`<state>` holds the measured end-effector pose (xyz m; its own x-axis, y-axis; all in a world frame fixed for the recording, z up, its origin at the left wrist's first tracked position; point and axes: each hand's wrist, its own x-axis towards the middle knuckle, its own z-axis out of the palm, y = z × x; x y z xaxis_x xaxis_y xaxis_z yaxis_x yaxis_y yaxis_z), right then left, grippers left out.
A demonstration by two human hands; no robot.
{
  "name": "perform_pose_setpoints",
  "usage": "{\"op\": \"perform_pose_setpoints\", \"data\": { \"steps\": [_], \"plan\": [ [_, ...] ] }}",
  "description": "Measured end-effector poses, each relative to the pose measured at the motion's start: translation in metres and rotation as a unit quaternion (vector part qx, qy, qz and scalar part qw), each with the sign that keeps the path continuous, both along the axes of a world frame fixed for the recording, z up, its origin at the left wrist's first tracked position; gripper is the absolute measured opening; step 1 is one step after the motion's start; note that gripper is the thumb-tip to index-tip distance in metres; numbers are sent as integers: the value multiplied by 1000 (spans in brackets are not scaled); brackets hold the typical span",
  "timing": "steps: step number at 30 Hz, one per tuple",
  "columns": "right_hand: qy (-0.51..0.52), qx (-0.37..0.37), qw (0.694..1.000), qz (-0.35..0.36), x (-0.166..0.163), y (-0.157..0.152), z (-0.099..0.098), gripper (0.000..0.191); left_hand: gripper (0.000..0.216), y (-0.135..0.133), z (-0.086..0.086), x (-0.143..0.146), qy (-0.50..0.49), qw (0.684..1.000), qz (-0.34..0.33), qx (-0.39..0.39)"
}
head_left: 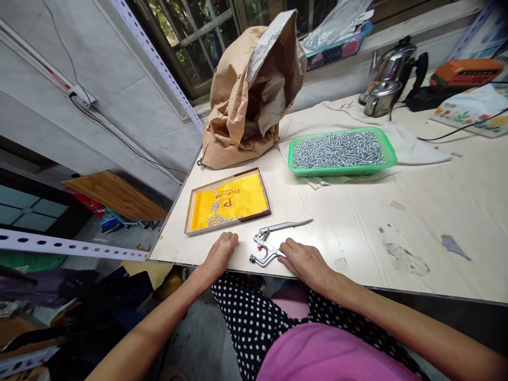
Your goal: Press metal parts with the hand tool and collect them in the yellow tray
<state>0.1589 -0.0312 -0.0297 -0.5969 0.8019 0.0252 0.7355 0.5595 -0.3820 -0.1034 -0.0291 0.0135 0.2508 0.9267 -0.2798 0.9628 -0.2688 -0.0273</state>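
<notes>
A pair of metal snap pliers (265,248) lies on the table near its front edge, with the handles spread apart and the jaw end to the left. My right hand (305,262) rests on the table with its curled fingers closed over the end of the lower handle. To the left of the pliers, my left hand (223,254) lies at the table edge with its fingers curled in; nothing shows in it. Just beyond that hand is a shallow box (266,209) with a yellow printed bottom. Small silvery metal pieces (216,211) lie scattered in it.
A green plastic basket (391,151) full of small metal pieces stands farther back on the table (357,211). Behind the box sits a crumpled brown paper bag (234,106). A metal kettle (397,61), a mug (381,99) and an orange box (466,71) are at the back right.
</notes>
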Motion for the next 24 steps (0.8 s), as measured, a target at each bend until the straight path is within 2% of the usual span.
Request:
{"op": "perform_pose_setpoints", "data": {
  "steps": [6,12,15,17,19,21,24],
  "plan": [
    [5,13,1000,-3,0,-2,-2,8,27,-2,2,-1,42,999,-23,-11],
    [15,14,1000,-6,0,-3,-4,10,22,-6,7,8,84,995,-43,-24],
    [15,4,1000,1,0,-2,0,11,19,-6,6,8,24,1000,-16,3],
    [10,-10,1000,9,0,-1,3,13,15,-3,3,9,-72,997,38,15],
    [4,-19,1000,16,0,1,5,16,11,0,1,12,-194,972,129,-12],
    [-3,-22,999,23,0,4,6,18,15,4,-2,18,-305,923,224,-68],
    [-16,-28,999,39,1,8,6,20,24,6,-2,29,-417,850,296,-127]
  ]
}}
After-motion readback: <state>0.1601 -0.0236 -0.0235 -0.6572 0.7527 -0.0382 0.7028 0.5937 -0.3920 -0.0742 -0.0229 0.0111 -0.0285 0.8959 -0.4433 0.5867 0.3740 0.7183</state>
